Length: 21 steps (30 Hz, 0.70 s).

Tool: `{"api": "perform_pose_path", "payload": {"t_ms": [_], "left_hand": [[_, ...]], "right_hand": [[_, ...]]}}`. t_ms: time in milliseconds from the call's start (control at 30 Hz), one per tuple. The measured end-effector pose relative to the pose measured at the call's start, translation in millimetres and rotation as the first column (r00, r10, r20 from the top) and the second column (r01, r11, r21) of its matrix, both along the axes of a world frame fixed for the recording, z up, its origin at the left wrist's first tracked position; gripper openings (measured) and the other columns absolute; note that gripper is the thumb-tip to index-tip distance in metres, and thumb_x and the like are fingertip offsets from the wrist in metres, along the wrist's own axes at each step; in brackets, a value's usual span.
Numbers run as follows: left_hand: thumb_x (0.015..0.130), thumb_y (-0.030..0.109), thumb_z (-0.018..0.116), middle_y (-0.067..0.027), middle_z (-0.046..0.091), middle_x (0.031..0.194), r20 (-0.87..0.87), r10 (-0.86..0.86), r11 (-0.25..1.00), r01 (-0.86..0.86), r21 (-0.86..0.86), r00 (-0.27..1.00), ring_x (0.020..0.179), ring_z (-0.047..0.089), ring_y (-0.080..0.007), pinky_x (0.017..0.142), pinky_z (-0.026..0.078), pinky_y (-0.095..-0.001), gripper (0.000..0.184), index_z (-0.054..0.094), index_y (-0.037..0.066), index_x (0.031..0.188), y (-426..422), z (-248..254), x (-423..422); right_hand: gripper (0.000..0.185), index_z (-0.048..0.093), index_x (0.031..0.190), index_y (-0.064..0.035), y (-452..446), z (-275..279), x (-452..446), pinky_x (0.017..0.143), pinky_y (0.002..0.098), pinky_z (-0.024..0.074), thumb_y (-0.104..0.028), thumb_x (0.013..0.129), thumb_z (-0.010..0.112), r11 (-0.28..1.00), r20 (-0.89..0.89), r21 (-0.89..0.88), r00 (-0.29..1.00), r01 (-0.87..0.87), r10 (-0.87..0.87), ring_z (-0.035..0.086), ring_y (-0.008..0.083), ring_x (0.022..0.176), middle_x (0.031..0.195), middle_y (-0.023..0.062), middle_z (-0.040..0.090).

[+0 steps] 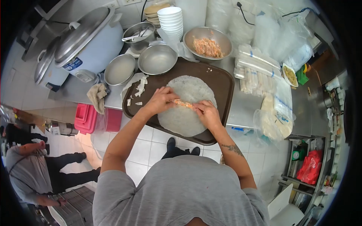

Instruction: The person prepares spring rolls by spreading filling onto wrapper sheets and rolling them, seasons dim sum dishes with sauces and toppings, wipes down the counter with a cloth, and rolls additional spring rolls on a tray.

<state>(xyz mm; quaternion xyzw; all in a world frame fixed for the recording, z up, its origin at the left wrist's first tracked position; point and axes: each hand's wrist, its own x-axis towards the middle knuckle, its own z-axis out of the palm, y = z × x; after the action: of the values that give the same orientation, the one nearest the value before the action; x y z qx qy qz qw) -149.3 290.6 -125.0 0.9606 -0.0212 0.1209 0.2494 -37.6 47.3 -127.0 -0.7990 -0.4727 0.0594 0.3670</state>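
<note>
A round, pale, translucent wrapper sheet (189,86) lies on a brown tray (224,90) in front of me. Across its middle runs a narrow strip of orange-and-white shredded filling (184,104). My left hand (161,100) has its fingertips closed at the strip's left end. At the other end, my right hand (207,112) pinches the filling between thumb and fingers. White torn scraps (141,86) sit on the tray's left part.
Behind the tray stand a steel bowl (227,40) of the same filling and an empty-looking steel bowl (157,60). Large lidded cookers (90,49) are at left, wrapped packages (256,66) at right. Another person (30,169) is at lower left.
</note>
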Motion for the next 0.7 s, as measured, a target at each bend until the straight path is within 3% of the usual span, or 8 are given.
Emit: {"api": "perform_pose_path", "payload": {"t_ms": [100, 233, 333, 533, 667, 700], "left_hand": [[0.073, 0.014, 0.076, -0.0017, 0.059, 0.101, 0.016, 0.009, 1.0, -0.009, 0.014, 1.0, 0.102, 0.054, -0.0249, 0.09, 0.039, -0.0403, 0.029, 0.072, 0.014, 0.102, -8.6, 6.9, 0.5], [0.074, 0.017, 0.076, -0.0035, 0.058, 0.1, -0.032, -0.094, 0.995, 0.095, 0.036, 0.995, 0.102, 0.053, -0.0251, 0.091, 0.04, -0.0407, 0.026, 0.071, 0.013, 0.099, -8.6, 7.8, 10.5], [0.073, 0.019, 0.079, -0.0049, 0.058, 0.103, -0.061, -0.067, 0.998, 0.065, -0.024, 0.996, 0.103, 0.053, -0.0271, 0.09, 0.04, -0.0414, 0.031, 0.071, 0.012, 0.102, 10.0, 17.3, 1.3], [0.068, 0.018, 0.083, -0.0071, 0.057, 0.108, -0.047, -0.113, 0.986, 0.106, -0.133, 0.993, 0.104, 0.053, -0.03, 0.093, 0.04, -0.0443, 0.045, 0.069, 0.01, 0.11, 38.7, -4.1, -6.1], [0.068, 0.016, 0.082, -0.0092, 0.056, 0.111, -0.012, -0.007, 1.0, 0.007, -0.01, 1.0, 0.103, 0.052, -0.0316, 0.093, 0.041, -0.0436, 0.055, 0.063, 0.007, 0.119, 25.8, 42.5, -22.7], [0.069, 0.014, 0.081, -0.0097, 0.055, 0.113, -0.046, -0.057, 0.998, 0.057, 0.008, 0.997, 0.106, 0.052, -0.0315, 0.093, 0.041, -0.0424, 0.054, 0.062, 0.006, 0.119, 23.7, 52.5, -31.1]], "right_hand": [[0.031, 0.07, 0.108, -0.0066, 5.8, 21.8, -7.8, 0.086, 0.0392, 0.0497, -0.019, 0.08, 0.073, 0.997, 0.116, -0.043, 0.991, 0.068, -0.063, 0.06, 0.0283, 0.097, 0.102, 0.0085, 0.064], [0.028, 0.07, 0.106, -0.0069, 41.8, 7.0, -15.5, 0.083, 0.0386, 0.0503, -0.016, 0.08, 0.072, 0.989, 0.349, 0.134, 0.932, 0.058, -0.102, 0.059, 0.0261, 0.095, 0.097, 0.006, 0.062], [0.027, 0.07, 0.104, -0.0068, 43.5, -5.3, -14.3, 0.082, 0.038, 0.0502, -0.015, 0.078, 0.072, 1.0, 0.196, -0.022, 0.981, 0.01, -0.006, 0.059, 0.0264, 0.095, 0.095, 0.0063, 0.061], [0.024, 0.07, 0.099, -0.0055, 15.2, -2.1, -13.0, 0.081, 0.0381, 0.0504, -0.011, 0.076, 0.073, 0.997, 0.119, 0.046, 0.991, 0.062, -0.067, 0.059, 0.0259, 0.093, 0.099, 0.0052, 0.063], [0.052, 0.064, 0.121, -0.0057, -11.2, 25.7, -9.3, 0.091, 0.0395, 0.0494, -0.015, 0.072, 0.079, 0.997, 0.007, -0.033, 0.998, 0.065, -0.065, 0.058, 0.0314, 0.105, 0.114, 0.0117, 0.061], [0.064, 0.06, 0.128, -0.0068, -24.1, 23.9, -5.3, 0.095, 0.0392, 0.048, -0.017, 0.069, 0.082, 0.993, -0.056, -0.065, 0.993, 0.099, -0.103, 0.056, 0.0334, 0.112, 0.121, 0.0138, 0.06]]}}
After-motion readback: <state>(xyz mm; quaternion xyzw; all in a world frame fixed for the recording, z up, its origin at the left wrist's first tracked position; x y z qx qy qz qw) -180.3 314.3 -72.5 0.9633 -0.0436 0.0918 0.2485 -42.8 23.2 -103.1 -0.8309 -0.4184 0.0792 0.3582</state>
